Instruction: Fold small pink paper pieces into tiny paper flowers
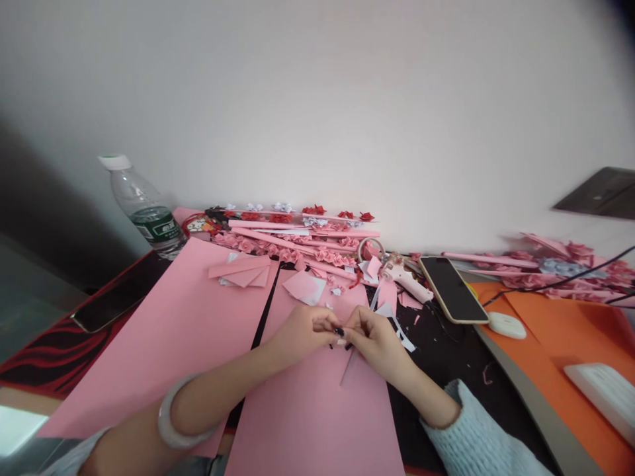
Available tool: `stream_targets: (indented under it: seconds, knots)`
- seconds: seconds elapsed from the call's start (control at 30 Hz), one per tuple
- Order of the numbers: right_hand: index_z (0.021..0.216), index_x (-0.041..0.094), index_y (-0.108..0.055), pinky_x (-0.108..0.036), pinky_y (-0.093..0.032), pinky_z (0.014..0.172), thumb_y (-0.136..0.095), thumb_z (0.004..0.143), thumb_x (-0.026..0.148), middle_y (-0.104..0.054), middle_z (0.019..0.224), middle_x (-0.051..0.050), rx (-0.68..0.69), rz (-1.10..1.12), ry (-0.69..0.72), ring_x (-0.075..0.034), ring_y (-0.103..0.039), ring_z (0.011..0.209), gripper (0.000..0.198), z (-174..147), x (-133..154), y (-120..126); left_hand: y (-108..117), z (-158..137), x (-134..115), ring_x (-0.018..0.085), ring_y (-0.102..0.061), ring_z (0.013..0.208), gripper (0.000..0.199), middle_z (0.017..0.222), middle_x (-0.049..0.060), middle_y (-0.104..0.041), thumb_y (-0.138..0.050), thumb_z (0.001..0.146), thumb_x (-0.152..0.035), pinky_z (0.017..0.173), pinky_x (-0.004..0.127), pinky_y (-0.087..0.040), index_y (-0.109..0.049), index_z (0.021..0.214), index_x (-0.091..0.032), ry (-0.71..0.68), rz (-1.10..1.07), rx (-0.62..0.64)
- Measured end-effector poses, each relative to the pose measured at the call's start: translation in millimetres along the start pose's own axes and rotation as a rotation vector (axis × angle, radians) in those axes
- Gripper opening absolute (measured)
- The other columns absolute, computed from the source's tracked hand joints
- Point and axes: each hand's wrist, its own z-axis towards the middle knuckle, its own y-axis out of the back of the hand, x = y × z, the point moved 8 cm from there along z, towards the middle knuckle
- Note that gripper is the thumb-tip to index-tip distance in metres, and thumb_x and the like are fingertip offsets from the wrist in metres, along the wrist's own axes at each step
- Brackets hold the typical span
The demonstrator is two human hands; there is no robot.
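Observation:
My left hand (308, 332) and my right hand (380, 340) meet fingertip to fingertip over a pink paper sheet (317, 423). Both are closed in a pinch on a small piece of pink paper (341, 342), mostly covered by the fingers. A thin translucent stick (350, 367) passes beneath my right hand; whether the hand touches it I cannot tell. Just beyond my fingers is a folded pink paper piece (303, 287) with a white side. A pale pink glue gun (407, 280) rests past my right hand.
Another pink sheet (198, 330) bears folded papers (243, 271). Paper roses (282, 251) and rolled pink stems line the wall. A water bottle (149, 211) and dark phone (112, 304) are left; a phone (452, 289), earbud case (507, 324) and orange paper (550, 330) right.

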Motion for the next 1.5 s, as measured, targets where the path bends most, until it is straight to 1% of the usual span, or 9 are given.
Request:
stream_targets:
  seconds: [0.13, 0.3, 0.57, 0.73, 0.93, 1.07, 1.17, 1.27, 1.5]
  knots:
    - [0.064, 0.018, -0.046, -0.021, -0.028, 0.046, -0.055, 0.079, 0.023, -0.045, 0.051, 0.005, 0.006, -0.024, -0.033, -0.009, -0.037, 0.046, 0.018, 1.0, -4.0, -0.9, 0.4, -1.1, -1.1, 0.017, -0.063, 0.074, 0.008, 0.074, 0.004, -0.069, -0.063, 0.069, -0.017, 0.068, 0.026, -0.046, -0.063, 0.076, -0.013, -0.015, 0.075, 0.004]
    - [0.067, 0.019, -0.047, -0.022, -0.033, 0.049, -0.055, 0.080, 0.025, -0.050, 0.055, 0.003, -0.010, -0.030, -0.033, -0.011, -0.044, 0.050, 0.016, 1.6, -4.9, -0.5, 3.3, -0.8, -5.7, 0.016, -0.063, 0.075, 0.008, 0.074, 0.002, -0.068, -0.061, 0.069, -0.015, 0.067, 0.025, -0.046, -0.064, 0.076, -0.014, -0.036, 0.152, -0.024]
    - [0.067, 0.019, -0.046, -0.023, -0.036, 0.050, -0.054, 0.078, 0.020, -0.042, 0.052, 0.006, -0.053, -0.067, -0.003, -0.011, -0.044, 0.049, 0.013, 0.3, -5.2, 2.6, 5.4, 0.1, -7.3, 0.017, -0.063, 0.076, 0.010, 0.077, 0.003, -0.068, -0.061, 0.069, -0.014, 0.069, 0.025, -0.046, -0.065, 0.078, -0.014, -0.038, 0.197, -0.040]
    - [0.067, 0.019, -0.045, -0.023, -0.035, 0.050, -0.052, 0.079, 0.018, -0.046, 0.054, 0.004, -0.015, -0.085, -0.014, -0.011, -0.045, 0.051, 0.014, 0.6, -3.8, -0.2, 5.6, -0.5, -9.5, 0.016, -0.062, 0.074, 0.011, 0.075, 0.002, -0.067, -0.058, 0.070, -0.014, 0.066, 0.023, -0.045, -0.065, 0.078, -0.015, -0.056, 0.287, -0.037]
    - [0.067, 0.019, -0.046, -0.023, -0.034, 0.049, -0.053, 0.079, 0.020, -0.043, 0.053, 0.005, 0.018, -0.016, -0.053, -0.010, -0.042, 0.049, 0.014, 2.5, -6.7, -2.5, 4.9, -2.6, -18.1, 0.014, -0.059, 0.068, 0.010, 0.071, 0.000, -0.066, -0.058, 0.072, -0.016, 0.061, 0.021, -0.041, -0.067, 0.074, -0.016, -0.114, 0.394, -0.044]
    - [0.068, 0.019, -0.044, -0.021, -0.033, 0.046, -0.053, 0.081, 0.027, -0.038, 0.052, 0.007, 0.008, 0.121, -0.058, -0.008, -0.036, 0.045, 0.017, 4.0, -9.0, -1.6, 7.3, 0.2, -10.3, 0.015, -0.061, 0.070, 0.006, 0.071, 0.001, -0.066, -0.063, 0.069, -0.018, 0.065, 0.023, -0.046, -0.065, 0.074, -0.015, -0.058, 0.208, -0.059]
    - [0.074, 0.020, -0.043, -0.019, -0.025, 0.039, -0.043, 0.087, 0.037, -0.031, 0.052, 0.009, -0.029, 0.249, -0.076, -0.006, -0.026, 0.040, 0.021, 4.1, -10.6, 1.1, 8.5, 4.7, 0.9, 0.016, -0.063, 0.065, 0.013, 0.068, 0.002, -0.066, -0.068, 0.065, -0.021, 0.064, 0.027, -0.050, -0.062, 0.074, -0.014, 0.025, -0.006, -0.052]
    - [0.080, 0.021, -0.043, -0.019, -0.019, 0.035, -0.042, 0.088, 0.039, -0.029, 0.052, 0.010, -0.042, 0.326, -0.094, -0.006, -0.022, 0.038, 0.019, 3.8, -12.3, 1.4, 10.1, 7.1, 8.2, 0.016, -0.065, 0.064, 0.020, 0.067, 0.003, -0.066, -0.072, 0.064, -0.025, 0.061, 0.027, -0.051, -0.061, 0.076, -0.013, 0.093, -0.121, -0.050]
    - [0.088, 0.019, -0.048, -0.019, -0.025, 0.037, -0.049, 0.084, 0.030, -0.044, 0.059, 0.007, -0.037, 0.170, -0.047, -0.005, -0.032, 0.039, 0.011, 4.1, -13.2, 2.1, 8.9, 4.6, 11.0, 0.017, -0.067, 0.073, 0.028, 0.078, 0.006, -0.070, -0.074, 0.065, -0.029, 0.069, 0.028, -0.051, -0.063, 0.086, -0.013, 0.156, -0.214, 0.002]
